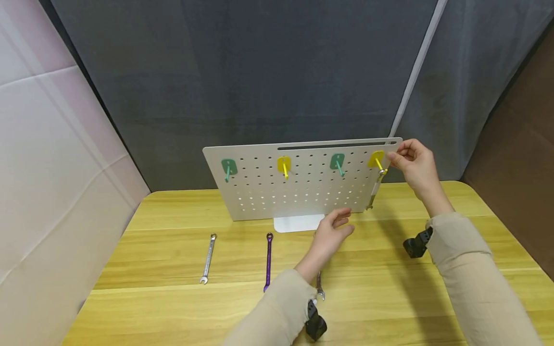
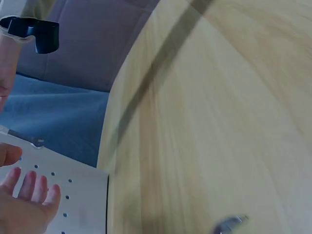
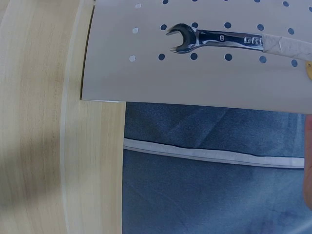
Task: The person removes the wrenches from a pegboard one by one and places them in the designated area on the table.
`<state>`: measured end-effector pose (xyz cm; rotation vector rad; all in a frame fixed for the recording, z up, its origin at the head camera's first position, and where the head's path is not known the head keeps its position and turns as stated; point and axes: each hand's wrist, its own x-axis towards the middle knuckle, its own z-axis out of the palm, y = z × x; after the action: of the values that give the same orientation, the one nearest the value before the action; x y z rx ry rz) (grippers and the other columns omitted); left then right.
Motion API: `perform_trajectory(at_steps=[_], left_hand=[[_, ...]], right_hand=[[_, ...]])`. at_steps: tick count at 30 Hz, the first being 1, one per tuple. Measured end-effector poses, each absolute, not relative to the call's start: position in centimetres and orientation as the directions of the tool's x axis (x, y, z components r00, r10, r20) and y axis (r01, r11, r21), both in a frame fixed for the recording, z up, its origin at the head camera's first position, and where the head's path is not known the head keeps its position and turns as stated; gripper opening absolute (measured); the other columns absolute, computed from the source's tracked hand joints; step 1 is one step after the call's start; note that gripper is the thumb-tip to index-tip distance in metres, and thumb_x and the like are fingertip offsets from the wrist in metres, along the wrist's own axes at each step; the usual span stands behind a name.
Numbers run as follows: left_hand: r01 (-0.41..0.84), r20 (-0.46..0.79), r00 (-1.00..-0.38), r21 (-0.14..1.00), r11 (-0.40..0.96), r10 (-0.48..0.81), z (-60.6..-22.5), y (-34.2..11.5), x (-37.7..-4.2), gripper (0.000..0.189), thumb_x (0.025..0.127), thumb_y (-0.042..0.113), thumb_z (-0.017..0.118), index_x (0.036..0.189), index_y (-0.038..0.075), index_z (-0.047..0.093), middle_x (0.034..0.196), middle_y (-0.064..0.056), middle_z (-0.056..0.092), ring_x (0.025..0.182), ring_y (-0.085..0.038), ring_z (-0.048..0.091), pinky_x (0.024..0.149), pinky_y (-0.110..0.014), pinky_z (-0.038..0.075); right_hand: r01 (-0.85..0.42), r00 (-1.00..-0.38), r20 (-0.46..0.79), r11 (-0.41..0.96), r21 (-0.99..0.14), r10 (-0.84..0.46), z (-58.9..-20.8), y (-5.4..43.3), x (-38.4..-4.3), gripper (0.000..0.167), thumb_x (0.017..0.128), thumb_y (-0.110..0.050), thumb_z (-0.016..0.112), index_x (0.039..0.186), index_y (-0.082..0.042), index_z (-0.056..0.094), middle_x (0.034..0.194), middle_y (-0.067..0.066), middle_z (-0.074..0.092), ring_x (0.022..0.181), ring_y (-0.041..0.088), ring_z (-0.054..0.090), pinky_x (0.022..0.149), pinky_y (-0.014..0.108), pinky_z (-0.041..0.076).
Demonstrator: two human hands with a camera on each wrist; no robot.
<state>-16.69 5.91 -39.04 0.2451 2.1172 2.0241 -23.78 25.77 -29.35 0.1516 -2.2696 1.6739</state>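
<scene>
A silver combination wrench (image 1: 374, 190) hangs by its ring end from the rightmost yellow hook (image 1: 376, 158) of a white pegboard (image 1: 259, 192). Its open jaw points down, and pale wrapping covers part of its shaft in the right wrist view. My right hand (image 1: 417, 166) pinches the board's upper right edge, thumb at the front beside the hook. Low before the board, my left hand (image 1: 331, 233) holds nothing, its fingers loosely bent. Under the left forearm lies another wrench (image 1: 320, 288), mostly hidden.
On the wooden table (image 1: 173, 307) lie a silver wrench (image 1: 208, 258) at left and a purple wrench (image 1: 269, 262) near the middle. The board stands on a white base (image 1: 298, 223). Green hooks (image 1: 229, 168) and another yellow hook (image 1: 284, 166) line its top. Behind hangs a dark curtain (image 1: 259, 72).
</scene>
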Motion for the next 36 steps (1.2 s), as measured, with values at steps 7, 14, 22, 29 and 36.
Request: perform_trajectory(at_steps=[7, 14, 22, 29, 36], left_hand=[[-0.017, -0.016, -0.97, 1.0, -0.001, 0.244, -38.2, 8.0, -17.5, 0.049, 0.088, 0.0, 0.056, 0.136, 0.007, 0.05, 0.141, -0.009, 0.052, 0.131, -0.027, 0.048, 0.106, -0.035, 0.047], [-0.02, -0.005, -0.971, 0.998, -0.061, 0.239, -37.9, 9.5, -18.0, 0.055, 0.087, -0.001, 0.055, 0.14, 0.008, 0.045, 0.145, -0.009, 0.047, 0.136, -0.027, 0.043, 0.113, -0.043, 0.039], [-0.01, 0.008, -0.965, 0.998, -0.065, 0.264, -37.5, 10.5, -18.3, 0.06, 0.086, -0.002, 0.052, 0.144, 0.011, 0.04, 0.149, -0.006, 0.043, 0.139, -0.026, 0.039, 0.116, -0.046, 0.034], [0.001, 0.014, -0.961, 0.999, -0.048, 0.276, -37.3, 10.5, -18.2, 0.056, 0.087, -0.001, 0.054, 0.141, 0.011, 0.043, 0.143, -0.009, 0.051, 0.133, -0.026, 0.046, 0.113, -0.041, 0.04], [0.001, 0.022, -0.943, 0.998, -0.064, 0.332, -37.4, 9.6, -17.9, 0.049, 0.09, 0.005, 0.058, 0.138, 0.01, 0.047, 0.128, -0.015, 0.061, 0.114, -0.024, 0.061, 0.096, -0.027, 0.053]], right_hand=[[-0.279, -0.942, 0.321, 0.306, -0.91, 0.099, -29.5, 25.9, -23.9, 0.017, 0.091, -0.005, 0.061, 0.087, -0.018, 0.052, 0.078, -0.015, 0.053, 0.073, -0.003, 0.055, 0.07, 0.004, 0.052], [-0.278, -0.94, 0.324, 0.319, -0.906, 0.101, -29.6, 25.9, -24.0, 0.018, 0.091, -0.004, 0.061, 0.087, -0.019, 0.051, 0.078, -0.017, 0.053, 0.073, -0.004, 0.054, 0.071, 0.004, 0.052], [-0.291, -0.936, 0.335, 0.307, -0.906, 0.103, -29.7, 25.8, -24.0, 0.02, 0.09, -0.003, 0.061, 0.086, -0.02, 0.051, 0.077, -0.016, 0.053, 0.071, -0.005, 0.056, 0.07, 0.004, 0.052], [-0.305, -0.936, 0.338, 0.258, -0.917, 0.096, -29.7, 25.8, -24.1, 0.02, 0.089, -0.001, 0.061, 0.085, -0.018, 0.052, 0.076, -0.015, 0.055, 0.07, -0.005, 0.056, 0.069, 0.004, 0.052], [-0.317, -0.935, 0.343, 0.217, -0.923, 0.093, -29.8, 25.9, -24.1, 0.021, 0.089, 0.002, 0.061, 0.085, -0.017, 0.052, 0.076, -0.014, 0.055, 0.068, -0.005, 0.057, 0.068, 0.004, 0.052]])
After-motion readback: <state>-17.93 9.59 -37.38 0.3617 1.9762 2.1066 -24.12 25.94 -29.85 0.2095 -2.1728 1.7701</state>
